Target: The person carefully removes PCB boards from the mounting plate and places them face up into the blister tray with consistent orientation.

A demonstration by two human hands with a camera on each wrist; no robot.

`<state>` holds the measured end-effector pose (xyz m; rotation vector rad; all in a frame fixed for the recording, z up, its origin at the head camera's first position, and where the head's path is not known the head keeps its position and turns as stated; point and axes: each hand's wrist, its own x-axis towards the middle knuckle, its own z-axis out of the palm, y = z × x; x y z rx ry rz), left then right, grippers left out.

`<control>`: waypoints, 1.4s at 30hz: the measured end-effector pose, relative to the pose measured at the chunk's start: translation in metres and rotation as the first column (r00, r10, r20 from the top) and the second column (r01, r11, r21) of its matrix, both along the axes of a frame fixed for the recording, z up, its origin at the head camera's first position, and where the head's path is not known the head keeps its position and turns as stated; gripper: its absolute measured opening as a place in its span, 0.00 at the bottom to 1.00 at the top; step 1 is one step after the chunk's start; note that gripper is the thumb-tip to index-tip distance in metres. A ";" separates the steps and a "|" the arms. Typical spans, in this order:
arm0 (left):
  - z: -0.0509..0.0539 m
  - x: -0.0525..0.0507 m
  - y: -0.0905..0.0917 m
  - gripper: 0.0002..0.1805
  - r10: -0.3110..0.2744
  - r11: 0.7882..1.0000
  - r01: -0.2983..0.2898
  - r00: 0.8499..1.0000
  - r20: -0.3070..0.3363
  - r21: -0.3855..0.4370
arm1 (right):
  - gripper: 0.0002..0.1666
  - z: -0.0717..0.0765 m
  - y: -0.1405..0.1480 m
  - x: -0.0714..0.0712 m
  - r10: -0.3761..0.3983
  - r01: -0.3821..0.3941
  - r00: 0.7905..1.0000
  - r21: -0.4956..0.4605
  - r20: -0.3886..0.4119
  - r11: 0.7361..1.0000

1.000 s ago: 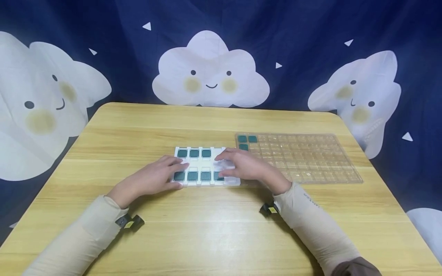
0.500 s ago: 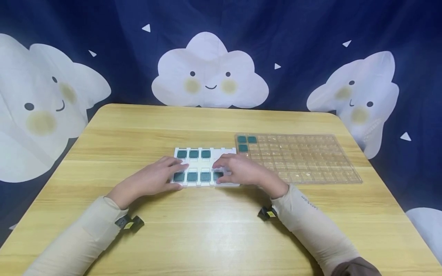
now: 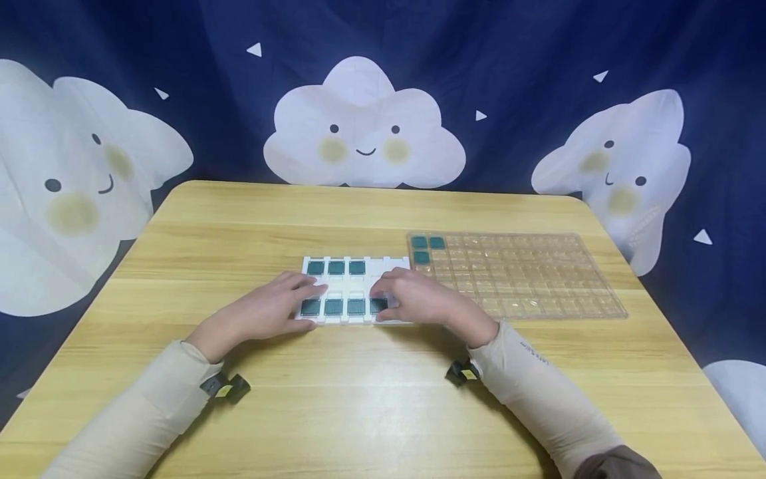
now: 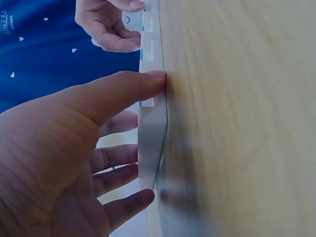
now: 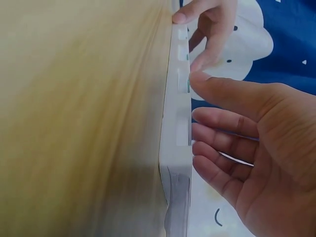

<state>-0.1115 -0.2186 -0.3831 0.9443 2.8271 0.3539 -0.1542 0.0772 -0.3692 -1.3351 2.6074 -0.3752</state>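
Note:
A white slotted tray (image 3: 341, 287) lies mid-table with green square chips in two rows. Three green chips (image 3: 336, 267) sit in its far row, and several in the near row. My left hand (image 3: 263, 306) holds the tray's left end. In the left wrist view its thumb (image 4: 155, 83) presses the near side wall, with the other fingers over the tray's top. My right hand (image 3: 421, 297) is over the right part of the tray. Its thumb and forefinger pinch the rightmost near-row chip (image 3: 379, 306) at its edges. The hand hides the slots beyond it.
A clear plastic tray (image 3: 538, 273) with many small compartments lies just right of the white one. Three green chips (image 3: 421, 257) occupy its far left corner. The wooden table (image 3: 359, 399) spreads around both, and a cloud-print curtain (image 3: 509, 66) hangs behind.
My right hand has shifted slightly left and nearer, its thumb and forefinger drawing together at the rightmost near-row chip. My left hand has stayed in place on the white tray.

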 end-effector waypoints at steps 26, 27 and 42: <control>-0.002 -0.001 -0.001 0.38 -0.001 1.000 0.001 1.000 0.004 0.002 | 0.25 0.001 -0.003 0.005 -0.008 0.011 0.998 0.049 -0.059 0.999; -0.002 -0.001 -0.001 0.38 0.000 1.000 0.000 1.000 0.005 0.001 | 0.25 0.001 -0.003 0.005 -0.008 0.011 0.998 0.048 -0.060 0.999; -0.002 -0.001 -0.001 0.38 -0.012 1.000 0.012 1.000 -0.010 0.008 | 0.23 0.000 -0.003 0.005 0.004 0.000 0.996 0.041 -0.094 0.999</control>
